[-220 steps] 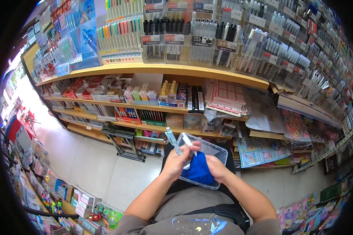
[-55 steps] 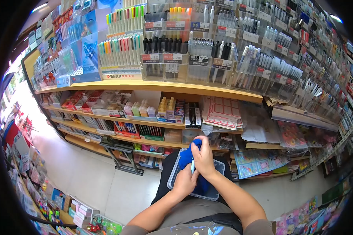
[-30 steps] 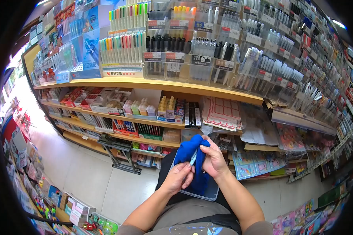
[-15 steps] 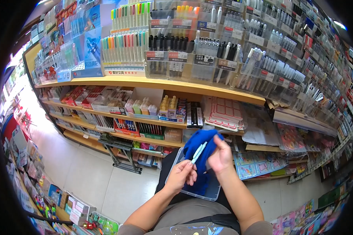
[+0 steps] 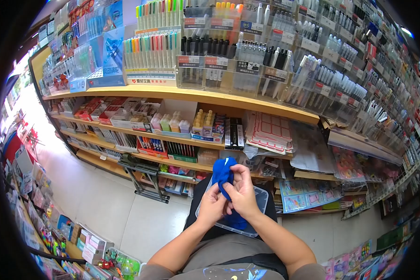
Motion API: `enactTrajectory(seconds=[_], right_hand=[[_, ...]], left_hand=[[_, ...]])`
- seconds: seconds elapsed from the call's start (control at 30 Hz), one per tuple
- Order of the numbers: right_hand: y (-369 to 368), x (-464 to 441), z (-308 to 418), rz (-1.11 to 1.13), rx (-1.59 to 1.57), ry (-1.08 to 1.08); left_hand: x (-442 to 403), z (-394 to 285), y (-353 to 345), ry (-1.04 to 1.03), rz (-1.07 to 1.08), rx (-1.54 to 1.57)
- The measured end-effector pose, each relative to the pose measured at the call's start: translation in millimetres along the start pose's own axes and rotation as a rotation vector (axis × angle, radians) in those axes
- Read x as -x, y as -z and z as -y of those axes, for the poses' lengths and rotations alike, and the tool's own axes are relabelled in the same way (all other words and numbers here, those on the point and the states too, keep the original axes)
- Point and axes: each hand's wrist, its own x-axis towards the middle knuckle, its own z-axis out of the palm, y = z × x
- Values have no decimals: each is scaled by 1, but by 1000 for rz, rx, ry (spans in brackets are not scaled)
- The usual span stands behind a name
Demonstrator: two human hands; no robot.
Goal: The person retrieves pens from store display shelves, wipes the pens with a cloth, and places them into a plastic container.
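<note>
Left hand (image 5: 212, 208) pinches the blue cloth (image 5: 223, 174) low down, right hand (image 5: 242, 194) clamped on its side, the two close together, and a pale tip (image 5: 227, 161) peeks out on top! All of it sits above the clear plastic bin (image 5: 262, 202) on the lap, more blue fabric (image 5: 236, 222) inside. Beyond, a red box (image 5: 154, 154) and a green box (image 5: 182, 158) stand packed with pens (image 5: 151, 142).
</note>
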Motion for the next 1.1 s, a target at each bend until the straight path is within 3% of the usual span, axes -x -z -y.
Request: enactTrajectory(seconds=[0.1, 0.2, 0.3, 0.33, 0.43, 0.47, 0.57, 0.6, 0.73, 0.83, 0.87, 0.97, 1.03, 1.1], right_hand=[[3, -7, -27, -125, 95, 91], [9, -14, -20, -128, 544, 76], [8, -13, -15, -173, 563, -38], [8, -12, -19, -190, 547, 21], [4, 3, -10, -99, 519, -178], [12, 7, -35, -84, 537, 38], [18, 8, -28, -38, 529, -14], [18, 4, -31, -64, 557, 72], [11, -9, -24, -245, 355, -20], [15, -16, -19, -281, 40, -48], [20, -23, -15, -280, -130, -49], [34, -32, 4, -250, -273, -77], [22, -25, 7, -251, -193, -69], [16, -8, -32, -154, 143, -103]], left_hand=[[-2, 18, 1, -84, -82, -273], [2, 10, -5, -137, -121, -352], [2, 9, -4, -123, -112, -303], [3, 9, -2, -111, -101, -313], [2, 7, -1, -95, -111, -266], [0, 7, 0, -134, -131, -332], [0, 6, -1, -80, -86, -328], [1, 7, -1, -79, -64, -348], [2, 12, -4, -34, 9, -448], [-5, 31, 5, -232, 23, -531], [-1, 19, 5, -102, 69, -579], [-7, 27, 3, -212, -148, -209], [-10, 19, -2, -204, -191, -17], [-15, 24, 6, -186, -13, 85]])
